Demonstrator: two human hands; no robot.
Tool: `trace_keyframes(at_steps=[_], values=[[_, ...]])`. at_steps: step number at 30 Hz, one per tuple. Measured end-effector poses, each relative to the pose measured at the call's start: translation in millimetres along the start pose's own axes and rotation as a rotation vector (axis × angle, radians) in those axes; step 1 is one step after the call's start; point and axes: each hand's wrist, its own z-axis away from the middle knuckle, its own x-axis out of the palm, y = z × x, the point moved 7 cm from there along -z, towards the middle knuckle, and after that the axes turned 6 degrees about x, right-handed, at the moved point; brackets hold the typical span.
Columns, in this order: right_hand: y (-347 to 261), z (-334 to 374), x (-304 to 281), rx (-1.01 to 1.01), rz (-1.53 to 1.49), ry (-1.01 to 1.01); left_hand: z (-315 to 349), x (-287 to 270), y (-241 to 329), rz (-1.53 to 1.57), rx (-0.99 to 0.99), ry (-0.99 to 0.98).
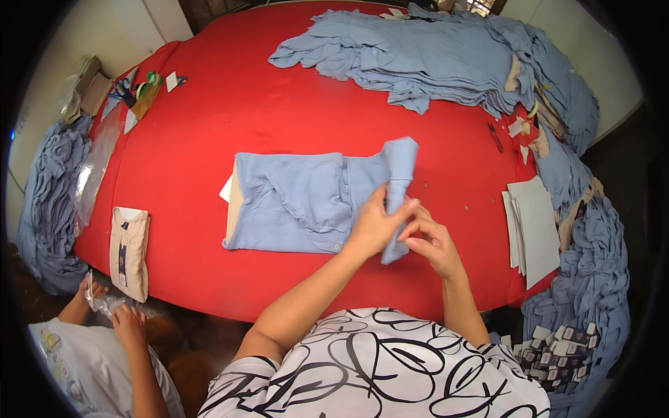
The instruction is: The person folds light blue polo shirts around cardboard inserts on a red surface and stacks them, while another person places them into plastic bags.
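A light blue shirt [300, 195] lies folded into a flat rectangle in front of me, a beige edge showing on its left side. Its right end, which looks like the collar [400, 164], is lifted off the table. My left hand [376, 224] is closed around this raised part, thumb on the near side. Close by its lower end is my right hand [433, 245], fingers half curled and apart, with fingertips at the cloth's edge. A white card corner [226, 189] sticks out from under the shirt's left side.
Blue shirts [432, 56] are piled at the far right, with more along both sides. White sheets [533, 226] lie at right, near dark labels [561, 352]. At left are a packed beige shirt [130, 251], a tool holder [143, 103] and another person's hands [129, 322] with clear plastic.
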Motion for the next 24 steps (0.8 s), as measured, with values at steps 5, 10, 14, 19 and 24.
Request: trace_keyframes(at_steps=[5, 10, 14, 19, 24], values=[[2, -8, 0, 0.012, -0.282, 0.004, 9, -125, 77, -0.413, -0.107, 0.093], [31, -16, 14, 0.320, -0.046, 0.005, 58, -306, -2, -0.830, -0.401, 0.416], [25, -43, 37, 0.214, 0.101, 0.018, 71, -314, -23, -0.892, -0.366, 0.515], [-21, -94, 86, -0.104, 0.366, 0.274, 74, -283, -11, -0.762, -0.424, 0.480], [54, -144, 86, -0.081, 1.240, 0.158, 77, -218, -4, -0.838, -0.329, 0.385]])
